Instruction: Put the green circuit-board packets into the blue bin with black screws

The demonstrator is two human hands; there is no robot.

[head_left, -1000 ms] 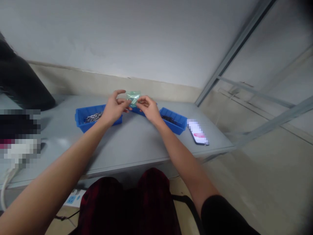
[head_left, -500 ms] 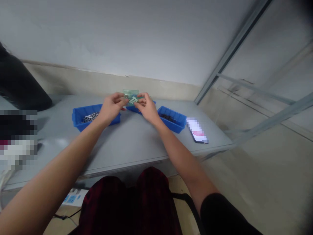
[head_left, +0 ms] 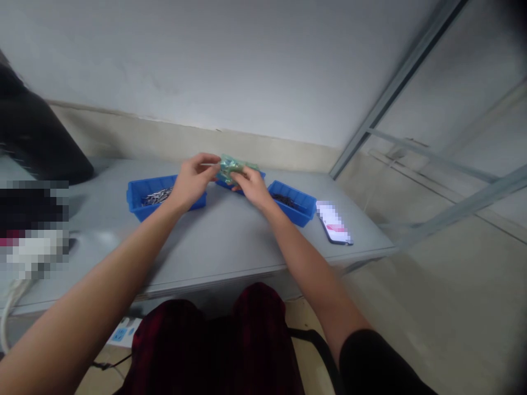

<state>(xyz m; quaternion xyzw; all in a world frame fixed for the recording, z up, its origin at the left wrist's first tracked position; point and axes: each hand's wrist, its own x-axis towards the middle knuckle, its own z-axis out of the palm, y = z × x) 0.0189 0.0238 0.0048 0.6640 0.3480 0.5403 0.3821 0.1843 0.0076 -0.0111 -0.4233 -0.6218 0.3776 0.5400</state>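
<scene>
Hands (head_left: 193,181) now closer around bag (head_left: 230,167)

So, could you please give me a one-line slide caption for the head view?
Both hands, left hand and right hand, hold a small greenish bag above blue bins on a grey table.

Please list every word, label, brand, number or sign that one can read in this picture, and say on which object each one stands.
No text can be read.
Small green bag, held by left hand and right hand: any print is too blurred to read.
Phone on the table: screen pixelated, unreadable.
Blue bins: no label visible.
Power strip under the table: markings too small to read.
</scene>
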